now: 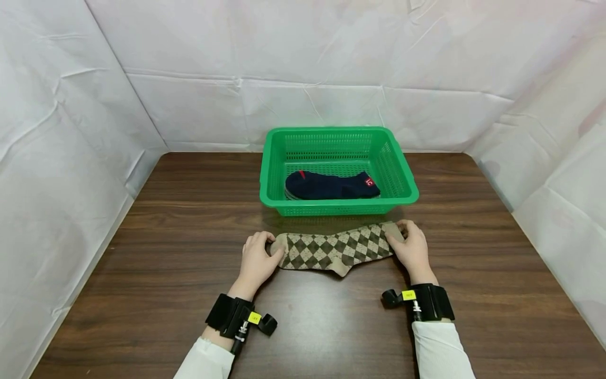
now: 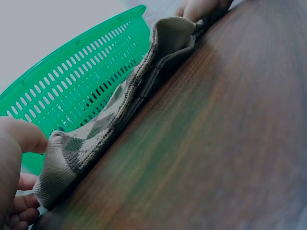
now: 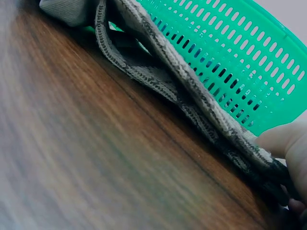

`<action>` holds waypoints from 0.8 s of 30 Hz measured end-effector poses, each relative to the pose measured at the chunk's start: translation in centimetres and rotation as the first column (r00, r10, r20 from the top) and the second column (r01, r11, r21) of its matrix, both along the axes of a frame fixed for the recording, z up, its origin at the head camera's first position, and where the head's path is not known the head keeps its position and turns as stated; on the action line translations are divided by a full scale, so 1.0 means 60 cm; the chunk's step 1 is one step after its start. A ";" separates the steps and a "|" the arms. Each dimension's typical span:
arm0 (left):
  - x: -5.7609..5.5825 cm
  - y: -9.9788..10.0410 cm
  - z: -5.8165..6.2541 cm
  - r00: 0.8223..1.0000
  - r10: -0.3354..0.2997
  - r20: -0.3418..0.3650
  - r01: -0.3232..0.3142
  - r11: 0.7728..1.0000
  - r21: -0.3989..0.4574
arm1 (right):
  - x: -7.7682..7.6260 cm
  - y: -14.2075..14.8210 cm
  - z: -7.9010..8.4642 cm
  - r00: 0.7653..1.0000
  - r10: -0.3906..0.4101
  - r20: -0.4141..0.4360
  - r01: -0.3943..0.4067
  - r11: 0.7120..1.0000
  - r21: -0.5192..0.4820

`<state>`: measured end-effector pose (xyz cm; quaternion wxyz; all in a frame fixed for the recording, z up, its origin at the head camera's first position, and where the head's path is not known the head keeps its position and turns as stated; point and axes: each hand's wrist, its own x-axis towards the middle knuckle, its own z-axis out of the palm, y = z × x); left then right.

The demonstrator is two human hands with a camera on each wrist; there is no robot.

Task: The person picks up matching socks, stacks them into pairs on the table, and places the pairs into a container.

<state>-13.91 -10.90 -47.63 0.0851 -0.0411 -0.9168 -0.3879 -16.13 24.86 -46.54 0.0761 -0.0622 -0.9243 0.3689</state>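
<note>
An argyle sock (image 1: 326, 250) in beige and dark green lies stretched sideways on the table, its heel pointing toward me. At the left end, my left hand (image 1: 258, 258) pinches the beige toe (image 2: 55, 175) between thumb and fingers. My right hand (image 1: 413, 247) grips the cuff end, with the thumb on top. Seen from the right wrist, the fabric (image 3: 163, 60) shows two layers that gape apart near the heel. Whether these are two stacked socks I cannot tell.
A green plastic basket (image 1: 350, 209) with slotted walls stands just behind the sock. Inside it lie dark navy socks (image 1: 326, 186) with a red label. White sheeting (image 1: 307, 105) encloses the brown wooden table (image 1: 189, 210) at the back and sides.
</note>
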 end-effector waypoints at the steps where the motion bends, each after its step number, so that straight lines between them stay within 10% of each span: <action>1: 0.000 0.000 0.000 1.000 -0.002 0.008 0.002 1.000 -0.007 | 0.001 0.000 0.001 1.000 -0.004 0.004 0.004 1.000 0.001; 16: -0.001 0.001 -0.001 1.000 -0.020 0.006 0.020 0.999 -0.029 | 0.006 -0.002 0.008 0.993 -0.061 0.100 0.060 0.998 0.014; 24: -0.001 -0.001 0.001 0.986 -0.136 -0.093 0.151 0.970 0.193 | 0.009 -0.004 0.007 0.990 -0.131 0.053 0.132 0.991 0.000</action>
